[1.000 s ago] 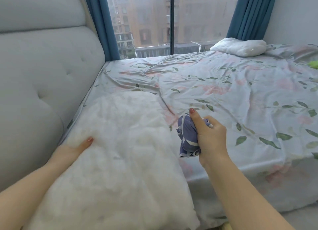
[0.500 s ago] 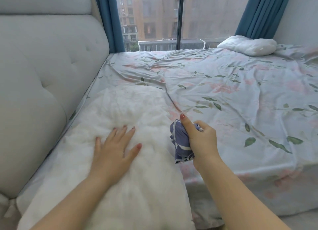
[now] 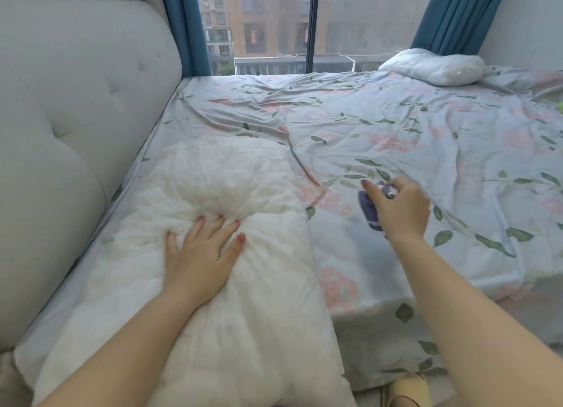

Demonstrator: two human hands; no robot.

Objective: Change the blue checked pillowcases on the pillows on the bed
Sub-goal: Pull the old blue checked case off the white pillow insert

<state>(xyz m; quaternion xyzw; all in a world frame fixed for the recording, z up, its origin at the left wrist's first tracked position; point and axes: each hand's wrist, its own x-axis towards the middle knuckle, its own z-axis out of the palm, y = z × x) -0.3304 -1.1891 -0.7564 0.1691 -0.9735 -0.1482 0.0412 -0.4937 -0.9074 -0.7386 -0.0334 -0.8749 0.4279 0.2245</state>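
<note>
One blue pillowcase [image 3: 369, 213], wadded small, right hand [image 3: 400, 210].

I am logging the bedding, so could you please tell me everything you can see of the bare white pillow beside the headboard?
The bare white pillow has no case; its thin, wrinkled, slightly yellowed fabric looks soft and stuffed. It lies flat on the floral sheet, lengthwise along the padded headboard. The left hand presses down on its middle, fingers spread, denting it with radiating creases. The right hand, gripping blue checked cloth, does not touch it.
</note>
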